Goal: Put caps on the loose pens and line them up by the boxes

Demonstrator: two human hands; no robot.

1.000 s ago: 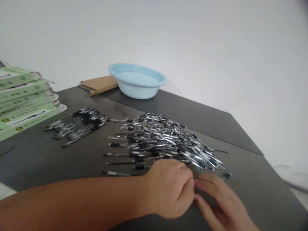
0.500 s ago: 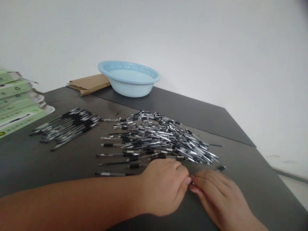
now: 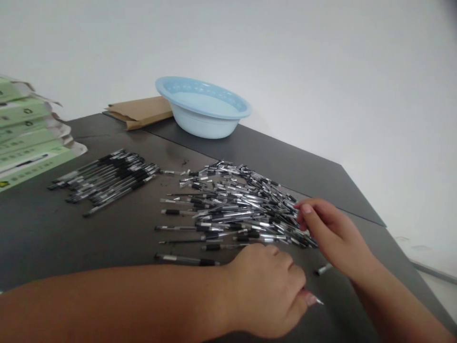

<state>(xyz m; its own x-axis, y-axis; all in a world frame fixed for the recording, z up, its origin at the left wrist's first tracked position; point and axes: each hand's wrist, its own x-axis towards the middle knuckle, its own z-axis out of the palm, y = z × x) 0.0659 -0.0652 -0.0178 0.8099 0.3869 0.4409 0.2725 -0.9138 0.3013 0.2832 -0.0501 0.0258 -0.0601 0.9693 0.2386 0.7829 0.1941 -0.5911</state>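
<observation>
My left hand (image 3: 267, 290) is closed around a pen, whose pale pointed tip (image 3: 319, 301) sticks out past the thumb; the fist covers the rest. Just up and to the right, my right hand (image 3: 333, 233) hovers over the right end of a heap of clear and black pen parts (image 3: 246, 205). Its thumb and fingers are curled together, and what they may hold cannot be made out. Below that hand lies a short, pen-cap-like piece (image 3: 323, 269). One pen (image 3: 185, 259) rests on the table behind my left wrist.
On the left, a bundle of pens (image 3: 107, 178) lies in a slanted row beside stacked green boxes (image 3: 32, 138). A light blue basin (image 3: 205, 119) and a brown paper bag (image 3: 143, 112) stand at the back of the dark table (image 3: 117, 243), near the white wall.
My hands, together at the pen before, have parted. The right has moved up to the heap, while the left has shifted slightly right and down with the pen. The view has tilted a little.
</observation>
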